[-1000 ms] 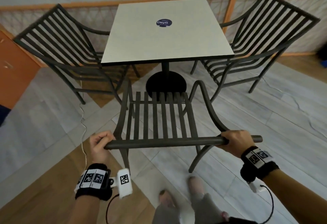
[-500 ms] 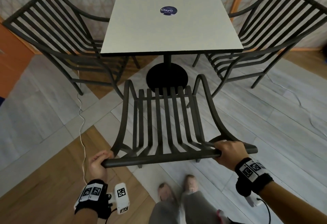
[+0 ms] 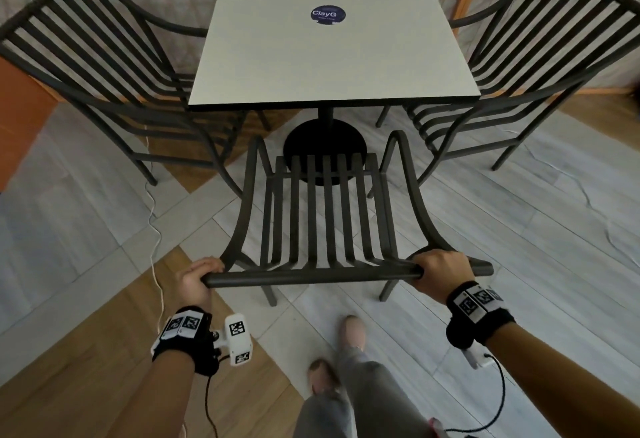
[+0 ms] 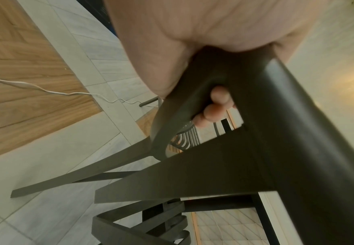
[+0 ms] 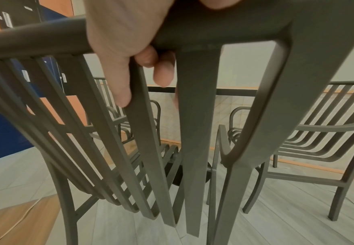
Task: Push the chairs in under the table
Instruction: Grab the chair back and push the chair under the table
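Note:
A dark slatted metal chair (image 3: 322, 216) stands in front of me, facing the square white table (image 3: 332, 43). Its seat front reaches the table's round black base (image 3: 323, 141). My left hand (image 3: 199, 276) grips the left end of the chair's top rail (image 3: 311, 277). My right hand (image 3: 440, 269) grips the rail near its right end. In the left wrist view my fingers (image 4: 214, 107) curl round the rail (image 4: 298, 132). The right wrist view shows fingers (image 5: 151, 64) wrapped over the rail (image 5: 35, 41) among the back slats.
Two more matching chairs flank the table, one at the left (image 3: 114, 67) and one at the right (image 3: 526, 53), both partly under it. A white cable (image 3: 156, 230) trails over the floor at the left. An orange-railed wall runs behind. My feet (image 3: 349, 333) are just behind the chair.
The chair and I have moved closer to the table; its seat front now reaches the pedestal base. Both hands keep their grip on the top rail.

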Motion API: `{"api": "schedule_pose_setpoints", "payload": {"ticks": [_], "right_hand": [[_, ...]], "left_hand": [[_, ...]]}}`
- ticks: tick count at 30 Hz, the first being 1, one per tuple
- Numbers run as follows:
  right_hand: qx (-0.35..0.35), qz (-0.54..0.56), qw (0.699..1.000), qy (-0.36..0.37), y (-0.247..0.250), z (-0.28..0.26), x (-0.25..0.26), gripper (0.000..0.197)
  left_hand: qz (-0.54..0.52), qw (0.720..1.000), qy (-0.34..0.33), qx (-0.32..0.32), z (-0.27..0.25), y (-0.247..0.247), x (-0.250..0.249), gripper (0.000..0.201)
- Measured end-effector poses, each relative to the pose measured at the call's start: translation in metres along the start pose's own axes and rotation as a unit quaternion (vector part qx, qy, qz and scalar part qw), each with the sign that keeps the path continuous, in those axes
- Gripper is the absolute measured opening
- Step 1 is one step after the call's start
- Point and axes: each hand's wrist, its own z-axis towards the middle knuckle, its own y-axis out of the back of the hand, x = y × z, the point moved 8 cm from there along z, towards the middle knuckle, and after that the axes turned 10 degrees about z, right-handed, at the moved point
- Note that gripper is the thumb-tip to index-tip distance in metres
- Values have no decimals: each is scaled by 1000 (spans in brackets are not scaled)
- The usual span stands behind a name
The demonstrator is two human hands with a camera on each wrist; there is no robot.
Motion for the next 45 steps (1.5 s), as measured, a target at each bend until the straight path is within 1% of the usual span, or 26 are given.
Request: {"api": "schedule_pose_setpoints", "payload": {"ticks": [4, 5, 8, 13, 16, 20, 26, 28, 31, 32, 34, 36, 39, 42, 44, 45], "right_hand": [[22, -17, 1000, -5, 14, 32, -3, 23], [25, -21, 999, -8, 18, 41, -5, 24], [33, -23, 999, -18, 27, 69, -11, 29], [28, -44, 998, -20, 48, 113, -20, 32], [36, -49, 998, -19, 55, 134, -23, 31], [41, -43, 998, -19, 61, 155, -26, 31], [53, -33, 998, -29, 65, 167, -24, 30], [50, -20, 997, -47, 66, 168, -22, 29], [46, -2, 995, -86, 71, 166, -12, 28], [57, -8, 994, -91, 71, 165, -4, 28], [102, -32, 992, -73, 65, 165, 20, 30], [158, -52, 986, -22, 58, 169, 59, 37], [206, -21, 976, 73, 54, 178, 141, 41], [223, 48, 964, 136, 58, 202, 229, 48], [226, 100, 956, 160, 58, 225, 288, 52], [227, 117, 951, 173, 57, 237, 318, 52]], "left_hand": [[49, 999, -14, 10, 34, -20, -13, 48], [57, 998, -20, 13, 44, -26, -16, 42], [77, 997, -3, 12, 69, -40, -23, 27], [73, 997, 9, 16, 100, -68, -35, 28], [70, 997, 31, 4, 119, -78, -38, 24], [70, 997, 39, -2, 140, -88, -43, 23], [64, 997, 35, -10, 150, -96, -49, 25], [76, 997, 20, 5, 147, -96, -53, 26], [80, 996, 11, 22, 141, -96, -57, 19], [87, 996, 9, 30, 140, -95, -60, 19], [128, 989, -6, 71, 138, -96, -65, 23], [178, 975, -30, 128, 135, -96, -71, 20], [237, 950, -50, 199, 138, -84, -73, 20], [269, 935, -42, 229, 159, -46, -73, 17], [302, 926, -46, 220, 183, -3, -78, 11], [324, 921, -44, 210, 199, 23, -80, 14]]}}
